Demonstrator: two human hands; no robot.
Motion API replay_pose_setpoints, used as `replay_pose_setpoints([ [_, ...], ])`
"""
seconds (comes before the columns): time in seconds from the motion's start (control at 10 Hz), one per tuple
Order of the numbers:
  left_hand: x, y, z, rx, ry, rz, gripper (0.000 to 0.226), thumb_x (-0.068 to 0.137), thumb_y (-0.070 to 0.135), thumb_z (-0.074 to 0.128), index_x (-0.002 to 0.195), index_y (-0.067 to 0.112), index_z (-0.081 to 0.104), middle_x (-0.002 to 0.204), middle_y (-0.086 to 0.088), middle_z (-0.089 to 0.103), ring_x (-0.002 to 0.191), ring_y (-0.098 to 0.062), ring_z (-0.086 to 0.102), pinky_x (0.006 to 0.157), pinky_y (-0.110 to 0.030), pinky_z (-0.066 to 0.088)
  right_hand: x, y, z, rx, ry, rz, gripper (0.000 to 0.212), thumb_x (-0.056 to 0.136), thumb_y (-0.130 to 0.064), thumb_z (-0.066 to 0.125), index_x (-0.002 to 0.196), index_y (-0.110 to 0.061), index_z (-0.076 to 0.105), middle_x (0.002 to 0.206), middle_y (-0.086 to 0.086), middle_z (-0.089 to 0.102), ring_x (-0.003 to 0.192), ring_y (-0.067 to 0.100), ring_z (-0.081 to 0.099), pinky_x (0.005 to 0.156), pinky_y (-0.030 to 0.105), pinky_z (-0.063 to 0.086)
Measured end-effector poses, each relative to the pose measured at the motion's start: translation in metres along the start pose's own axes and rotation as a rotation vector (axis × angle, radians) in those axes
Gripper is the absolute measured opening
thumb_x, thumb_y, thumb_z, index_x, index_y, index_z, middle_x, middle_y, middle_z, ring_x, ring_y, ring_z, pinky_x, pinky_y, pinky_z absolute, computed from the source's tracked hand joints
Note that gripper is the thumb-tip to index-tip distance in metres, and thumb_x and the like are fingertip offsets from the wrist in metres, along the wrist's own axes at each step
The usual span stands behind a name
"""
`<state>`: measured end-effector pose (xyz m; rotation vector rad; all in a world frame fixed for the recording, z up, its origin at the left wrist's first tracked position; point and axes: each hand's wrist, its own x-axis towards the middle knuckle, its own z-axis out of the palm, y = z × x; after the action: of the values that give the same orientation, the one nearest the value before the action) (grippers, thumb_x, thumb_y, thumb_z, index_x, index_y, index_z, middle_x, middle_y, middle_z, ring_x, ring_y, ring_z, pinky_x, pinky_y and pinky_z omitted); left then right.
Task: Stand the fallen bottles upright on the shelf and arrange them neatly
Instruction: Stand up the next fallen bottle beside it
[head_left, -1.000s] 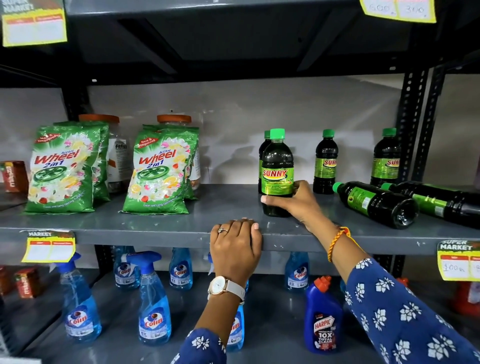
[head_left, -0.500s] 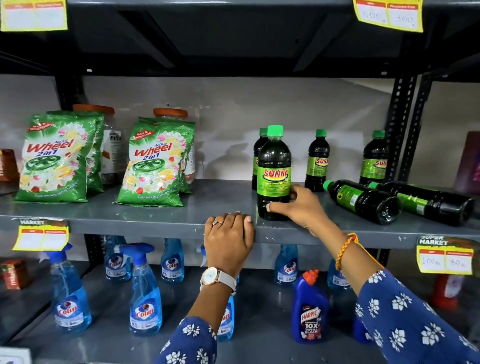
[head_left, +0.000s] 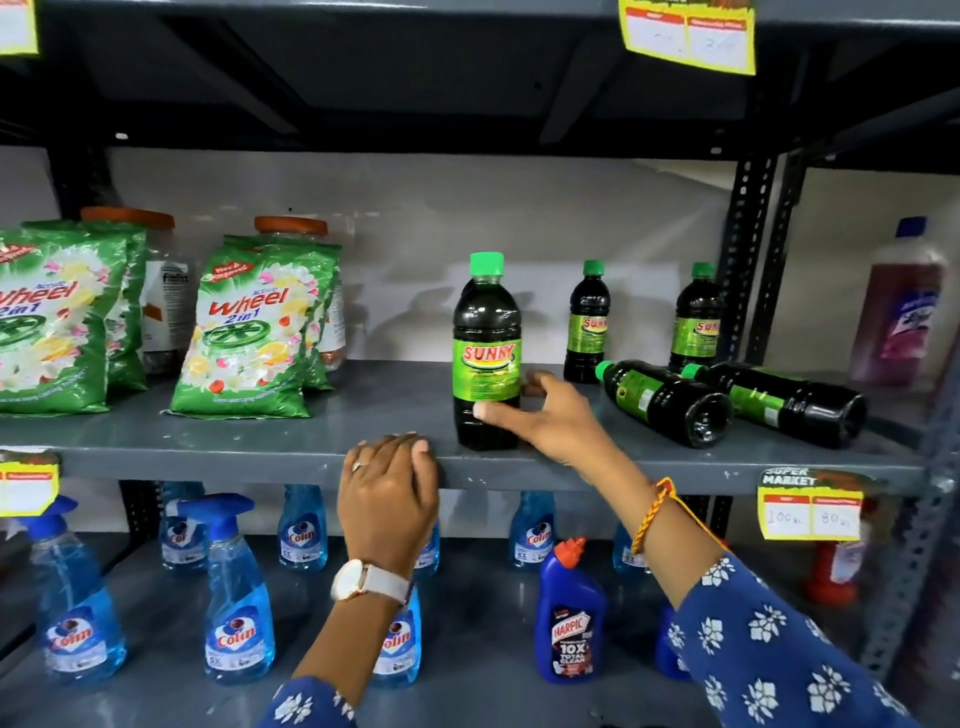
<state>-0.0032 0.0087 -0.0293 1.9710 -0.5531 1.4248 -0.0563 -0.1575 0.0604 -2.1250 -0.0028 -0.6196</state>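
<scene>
On the shelf, right hand loosely cupping upright bottle, fingers spread

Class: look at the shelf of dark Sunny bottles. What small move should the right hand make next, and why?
Probably let go and reach right to the nearer fallen bottle. The front bottle already stands upright by the right hand, while two lie on their sides.

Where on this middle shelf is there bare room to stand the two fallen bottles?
Bare shelf runs between the detergent packet and the front upright bottle under the right hand. The back strip behind it is free too. Right end is crowded: two fallen bottles below two upright ones.
</scene>
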Motion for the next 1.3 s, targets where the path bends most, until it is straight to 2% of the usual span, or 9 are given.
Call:
replay_pose_setpoints([
  [0.1,-0.019,0.017,-0.003,-0.104,0.066,0.115,0.034,0.094,0.02,0.042,0.094,0.002,0.07,0.103,-0.015,0.07,0.099,-0.03,0.062,0.095,-0.041,0.044,0.01,0.003,-0.048,-0.082,0.275,-0.005,0.076,0.067,-0.058,0.067,0.122,-0.008,0.053,0.113,0.0,0.061,0.099,0.015,0.058,0.084,0.027,0.046],
  [0.2,-0.019,0.065,0.004,-0.208,-0.086,0.377,0.032,0.094,0.024,0.043,0.094,0.005,0.07,0.105,-0.009,0.07,0.107,-0.026,0.059,0.096,-0.036,0.044,0.023,0.008,-0.102,-0.432,0.394,0.058,0.048,0.073,-0.053,0.065,0.092,-0.008,0.062,0.098,0.016,0.068,0.095,0.032,0.061,0.084,0.041,0.049],
  [0.3,-0.004,0.114,0.024,-0.164,-0.224,0.353,0.033,0.092,0.029,0.045,0.096,0.009,0.07,0.105,-0.007,0.071,0.105,-0.026,0.061,0.094,-0.038,0.047,0.035,0.018,-0.12,-0.966,0.114,0.309,0.067,0.068,-0.064,0.063,0.108,-0.013,0.05,0.107,0.011,0.062,0.105,0.033,0.056,0.08,0.037,0.046],
  [0.4,0.002,0.135,0.042,-0.06,-0.343,0.259,0.038,0.093,0.033,0.042,0.096,0.009,0.071,0.102,-0.009,0.072,0.099,-0.027,0.065,0.09,-0.04,0.049,0.05,0.031,-0.116,-1.136,0.044,0.393,0.063,0.074,-0.048,0.067,0.125,-0.016,0.049,0.114,0.0,0.061,0.104,0.023,0.059,0.07,0.03,0.042],
  [0.5,-0.004,0.135,0.054,0.02,-0.347,0.248,0.036,0.093,0.033,0.042,0.096,0.01,0.071,0.098,-0.007,0.073,0.09,-0.026,0.066,0.085,-0.038,0.048,0.057,0.036,-0.12,-1.108,0.043,0.332,0.05,0.073,-0.043,0.07,0.113,-0.017,0.056,0.112,0.001,0.062,0.103,0.023,0.059,0.068,0.03,0.04],
  [0.7,-0.013,0.132,0.072,0.022,-0.163,0.244,0.031,0.092,0.032,0.045,0.092,0.013,0.07,0.093,-0.003,0.073,0.082,-0.023,0.066,0.079,-0.037,0.043,0.052,0.054,-0.137,-0.658,0.236,0.166,0.063,0.051,-0.066,0.07,0.082,-0.015,0.053,0.093,0.008,0.065,0.085,0.029,0.061,0.063,0.031,0.045],
  [0.9,-0.014,0.128,0.08,0.037,-0.102,0.284,0.037,0.094,0.035,0.039,0.093,0.015,0.07,0.093,-0.002,0.073,0.081,-0.022,0.066,0.079,-0.037,0.043,0.053,0.059,-0.125,-0.276,0.404,0.055,0.068,0.049,-0.059,0.069,0.1,-0.016,0.057,0.098,0.009,0.067,0.092,0.03,0.062,0.075,0.041,0.053],
  [1.2,-0.013,0.125,0.084,0.068,-0.051,0.321,0.037,0.094,0.035,0.04,0.092,0.015,0.071,0.091,-0.001,0.073,0.077,-0.021,0.066,0.075,-0.036,0.043,0.054,0.072,-0.12,-0.216,0.314,0.054,0.064,0.052,-0.059,0.068,0.101,-0.02,0.055,0.1,0.007,0.066,0.092,0.026,0.062,0.075,0.035,0.052],
  [1.3,-0.015,0.125,0.084,0.066,-0.04,0.324,0.036,0.093,0.034,0.041,0.092,0.015,0.071,0.091,-0.001,0.073,0.077,-0.021,0.066,0.075,-0.036,0.043,0.049,0.075,-0.112,-0.286,0.352,0.053,0.096,0.047,-0.074,0.062,0.117,-0.011,0.043,0.116,0.011,0.051,0.107,0.028,0.05,0.086,0.039,0.047],
])
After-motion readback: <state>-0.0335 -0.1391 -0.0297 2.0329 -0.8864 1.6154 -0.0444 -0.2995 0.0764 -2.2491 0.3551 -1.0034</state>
